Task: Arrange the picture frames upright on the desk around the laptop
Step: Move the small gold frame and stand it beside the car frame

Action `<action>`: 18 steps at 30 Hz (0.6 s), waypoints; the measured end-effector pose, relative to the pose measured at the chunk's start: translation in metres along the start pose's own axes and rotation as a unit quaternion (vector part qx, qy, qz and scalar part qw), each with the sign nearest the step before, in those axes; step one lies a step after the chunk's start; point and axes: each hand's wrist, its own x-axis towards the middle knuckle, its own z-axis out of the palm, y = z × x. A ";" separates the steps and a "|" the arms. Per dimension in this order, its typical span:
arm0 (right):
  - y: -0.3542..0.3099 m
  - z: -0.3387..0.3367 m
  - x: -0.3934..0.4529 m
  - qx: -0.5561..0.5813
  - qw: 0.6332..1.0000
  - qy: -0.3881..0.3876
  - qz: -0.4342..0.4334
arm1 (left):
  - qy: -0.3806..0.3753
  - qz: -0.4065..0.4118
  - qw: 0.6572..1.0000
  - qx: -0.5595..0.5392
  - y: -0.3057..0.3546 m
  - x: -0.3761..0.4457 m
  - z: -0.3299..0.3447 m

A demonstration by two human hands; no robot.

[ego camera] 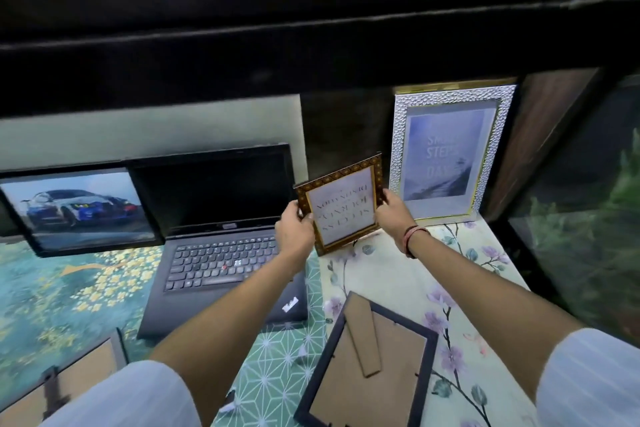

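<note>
Above the desk [398, 274], both hands' grips [294, 232] [393, 215] clasp the small brown frame [341, 204].

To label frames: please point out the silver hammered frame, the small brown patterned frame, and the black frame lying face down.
silver hammered frame [503, 135], head view, right border.
small brown patterned frame [341, 210], head view, print centre.
black frame lying face down [391, 367], head view, cardboard back.

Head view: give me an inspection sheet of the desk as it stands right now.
Surface: desk covered in floral and geometric patterned sheets.
Job's things: car picture frame upright left of the open laptop; silver frame upright at right rear; small brown frame held in the air, its print upside down; black frame face down in front; another frame face down at lower left.
Clutter: nothing seen.
Grippers: left hand and right hand grip the small brown frame's sides.
Cables: nothing seen.
Surroundings: dark shelf overhead; wooden panel at right.
</note>
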 end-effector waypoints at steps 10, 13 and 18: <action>-0.023 0.108 -0.114 -0.121 0.977 0.161 -0.073 | -0.037 -0.164 0.932 -0.320 -0.090 -0.039 -0.151; -0.008 0.182 -0.145 0.002 0.997 0.075 0.016 | -0.013 -0.187 0.918 -0.351 -0.118 -0.069 -0.229; -0.038 0.320 -0.218 0.044 0.996 -0.055 -0.063 | 0.013 -0.263 0.803 -0.535 -0.175 -0.105 -0.354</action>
